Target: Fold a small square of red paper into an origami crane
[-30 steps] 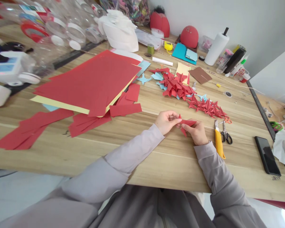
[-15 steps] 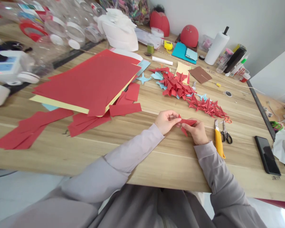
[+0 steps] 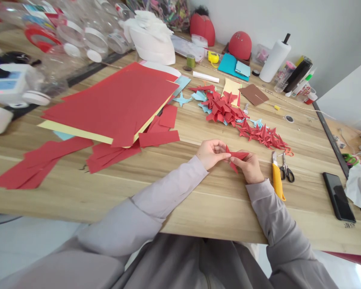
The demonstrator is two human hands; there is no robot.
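Observation:
A small folded red paper piece (image 3: 238,155) with pointed arms is held between both hands above the table's middle. My left hand (image 3: 209,154) pinches its left side with thumb and fingers. On the right, my right hand (image 3: 250,165) grips it, thumb on the near face; part of the paper is hidden by the fingers. Behind the hands lies a heap of red folded stars (image 3: 224,107), with a row of red stars (image 3: 263,135) to its right. A light blue star (image 3: 182,99) rests left of the heap.
Large red sheets (image 3: 114,100) and red strips (image 3: 36,162) cover the left. Right of my right hand are a yellow cutter (image 3: 277,180), scissors (image 3: 285,170) and a phone (image 3: 338,196). Clear bottles (image 3: 93,38) stand at the back left.
Both hands stay in nearly the same place on the red paper piece. My left thumb has shifted slightly to the right along it.

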